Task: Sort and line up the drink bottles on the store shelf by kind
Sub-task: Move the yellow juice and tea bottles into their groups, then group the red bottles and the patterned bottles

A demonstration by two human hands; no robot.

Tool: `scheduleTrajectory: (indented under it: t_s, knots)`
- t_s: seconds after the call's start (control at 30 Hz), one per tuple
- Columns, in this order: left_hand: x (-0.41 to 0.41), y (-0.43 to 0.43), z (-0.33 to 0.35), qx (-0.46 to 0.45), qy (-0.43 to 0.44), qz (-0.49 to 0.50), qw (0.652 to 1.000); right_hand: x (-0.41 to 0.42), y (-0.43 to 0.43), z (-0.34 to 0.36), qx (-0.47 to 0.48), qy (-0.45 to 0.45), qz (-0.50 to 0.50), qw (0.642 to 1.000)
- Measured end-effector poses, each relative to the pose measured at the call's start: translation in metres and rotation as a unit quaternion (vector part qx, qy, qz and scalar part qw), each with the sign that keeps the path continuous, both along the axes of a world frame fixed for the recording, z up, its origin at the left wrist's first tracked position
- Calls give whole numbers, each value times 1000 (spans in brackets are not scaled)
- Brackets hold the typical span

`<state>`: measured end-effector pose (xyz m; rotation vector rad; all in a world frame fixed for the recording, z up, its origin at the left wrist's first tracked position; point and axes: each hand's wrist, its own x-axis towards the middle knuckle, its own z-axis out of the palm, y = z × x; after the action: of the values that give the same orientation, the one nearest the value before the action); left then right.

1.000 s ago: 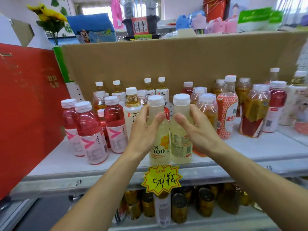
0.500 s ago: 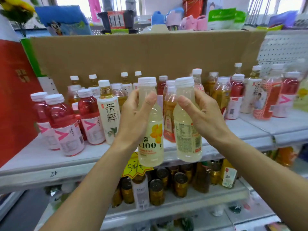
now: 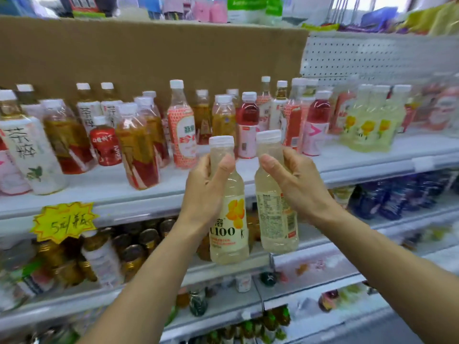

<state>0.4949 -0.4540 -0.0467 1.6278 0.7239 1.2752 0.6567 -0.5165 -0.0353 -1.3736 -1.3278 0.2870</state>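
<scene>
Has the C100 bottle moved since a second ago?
Yes. The C100 bottle stood on the shelf above the yellow price tag; now the left hand holds it off the shelf, right of that tag.

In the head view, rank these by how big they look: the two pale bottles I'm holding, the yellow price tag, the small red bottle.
1. The C100 bottle in the left hand and the second pale bottle in the right hand look alike, so they tie. Both are nearest the camera.
2. The yellow price tag.
3. The small red bottle, farther back on the shelf.
</scene>
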Motion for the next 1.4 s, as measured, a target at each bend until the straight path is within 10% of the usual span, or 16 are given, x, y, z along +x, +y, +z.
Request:
scheduleTrajectory:
  t_s: [1.03, 1.4]
  knots:
    - [489, 7, 17, -5, 21, -97, 995, 479, -27, 28, 4, 17, -80, 997]
    - [563, 10, 35, 0, -23, 27, 999, 606, 12, 47, 45, 41, 2, 998]
